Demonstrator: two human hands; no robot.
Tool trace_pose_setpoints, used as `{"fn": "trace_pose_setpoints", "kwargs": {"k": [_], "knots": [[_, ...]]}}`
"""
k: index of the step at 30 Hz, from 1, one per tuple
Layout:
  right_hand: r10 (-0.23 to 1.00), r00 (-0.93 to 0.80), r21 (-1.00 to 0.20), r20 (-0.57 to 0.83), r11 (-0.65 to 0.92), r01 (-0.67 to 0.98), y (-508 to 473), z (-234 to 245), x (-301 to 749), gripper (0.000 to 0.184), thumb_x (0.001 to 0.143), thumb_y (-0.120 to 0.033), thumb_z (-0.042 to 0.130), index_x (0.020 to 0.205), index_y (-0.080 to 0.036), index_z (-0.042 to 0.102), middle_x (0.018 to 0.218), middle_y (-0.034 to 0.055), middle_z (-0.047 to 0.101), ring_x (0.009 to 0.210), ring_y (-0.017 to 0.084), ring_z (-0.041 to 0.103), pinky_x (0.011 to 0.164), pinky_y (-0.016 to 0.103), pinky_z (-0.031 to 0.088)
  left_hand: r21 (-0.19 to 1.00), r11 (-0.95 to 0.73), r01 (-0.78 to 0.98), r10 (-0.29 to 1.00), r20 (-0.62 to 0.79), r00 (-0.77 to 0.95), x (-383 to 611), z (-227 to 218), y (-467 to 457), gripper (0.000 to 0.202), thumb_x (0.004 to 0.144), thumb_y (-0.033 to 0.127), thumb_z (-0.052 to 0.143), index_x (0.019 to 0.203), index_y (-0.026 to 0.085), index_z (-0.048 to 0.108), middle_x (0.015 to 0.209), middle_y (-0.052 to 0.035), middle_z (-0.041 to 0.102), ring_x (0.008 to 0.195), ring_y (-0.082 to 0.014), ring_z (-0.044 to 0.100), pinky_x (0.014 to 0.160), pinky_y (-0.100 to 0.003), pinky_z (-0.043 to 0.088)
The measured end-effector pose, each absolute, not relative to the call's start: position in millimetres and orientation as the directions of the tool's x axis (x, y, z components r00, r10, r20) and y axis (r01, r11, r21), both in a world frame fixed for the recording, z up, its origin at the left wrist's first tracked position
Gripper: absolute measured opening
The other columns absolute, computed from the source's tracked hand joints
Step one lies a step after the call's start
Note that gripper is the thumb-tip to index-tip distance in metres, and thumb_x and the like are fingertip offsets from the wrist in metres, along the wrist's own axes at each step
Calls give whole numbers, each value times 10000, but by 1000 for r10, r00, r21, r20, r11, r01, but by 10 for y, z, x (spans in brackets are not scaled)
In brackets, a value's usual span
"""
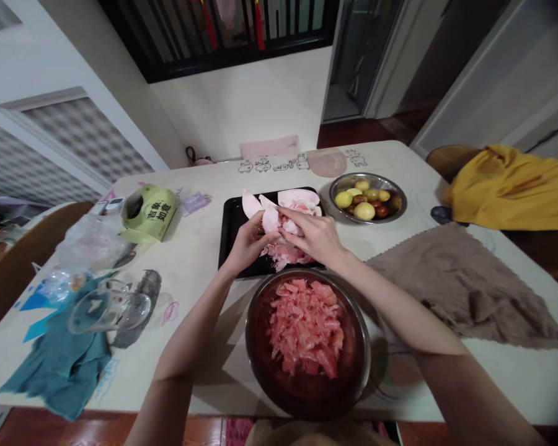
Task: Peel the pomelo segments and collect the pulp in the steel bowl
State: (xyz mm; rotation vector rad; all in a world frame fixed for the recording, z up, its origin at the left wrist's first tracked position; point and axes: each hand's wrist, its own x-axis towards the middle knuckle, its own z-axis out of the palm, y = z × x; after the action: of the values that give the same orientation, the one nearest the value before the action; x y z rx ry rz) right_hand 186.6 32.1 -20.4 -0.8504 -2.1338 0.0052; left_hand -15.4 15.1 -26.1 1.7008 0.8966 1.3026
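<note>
Over a black tray [232,238], my left hand [247,243] and my right hand [317,236] meet with fingers curled around a pale pink piece of pomelo peel [270,218]. More peel [299,197] lies on the tray behind them. Shredded pink pomelo membrane [283,255] is heaped on the tray under my hands. Close to my body, a large steel bowl [353,371] holds a pile of loose pink pomelo flesh [307,325]. My fingers partly hide what lies between the two hands.
A steel bowl [397,214] of yellow and brown fruits stands right of the tray. A brown cloth [469,291] covers the table's right side. At left are a glass pitcher [109,310], a teal cloth [67,365], a plastic bag [90,238] and a green visor [153,214].
</note>
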Motion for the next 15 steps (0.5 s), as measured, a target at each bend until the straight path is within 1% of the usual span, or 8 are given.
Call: {"fn": "trace_pose_setpoints", "kwargs": {"k": [3, 7, 12, 15], "knots": [[553, -426, -265, 716, 780, 567, 315, -237, 1862, 435, 972, -319, 603, 1378, -164, 626, 1219, 92, 770, 891, 206, 783, 802, 302, 617, 890, -440, 121, 886, 408, 220, -134, -269, 103, 398, 875, 425, 756, 1182, 196, 651, 1068, -66, 677, 914, -155, 627, 726, -210, 542], [586, -418, -286, 694, 757, 587, 292, -283, 1837, 441, 963, -302, 595, 1379, -159, 624, 1243, 115, 757, 877, 224, 781, 768, 319, 620, 890, -428, 160, 896, 394, 205, -107, -256, 40, 413, 898, 440, 724, 1215, 190, 634, 1038, -60, 660, 885, -155, 602, 672, -190, 519], [572, -371, -262, 731, 739, 621, 267, -327, 1811, 393, 970, -326, 583, 1319, -164, 663, 1155, 102, 789, 791, 205, 777, 688, 289, 597, 881, -448, 152, 888, 420, 185, -73, -248, 11, 427, 890, 450, 729, 1219, 195, 631, 1015, -50, 643, 864, -152, 590, 648, -179, 509], [560, -346, -268, 753, 741, 616, 264, -345, 1809, 369, 981, -356, 570, 1279, -169, 683, 1118, 92, 800, 762, 192, 773, 681, 275, 588, 872, -464, 155, 881, 436, 184, -56, -254, 7, 402, 897, 438, 724, 1210, 203, 630, 1001, -48, 635, 854, -149, 585, 644, -176, 506]]}}
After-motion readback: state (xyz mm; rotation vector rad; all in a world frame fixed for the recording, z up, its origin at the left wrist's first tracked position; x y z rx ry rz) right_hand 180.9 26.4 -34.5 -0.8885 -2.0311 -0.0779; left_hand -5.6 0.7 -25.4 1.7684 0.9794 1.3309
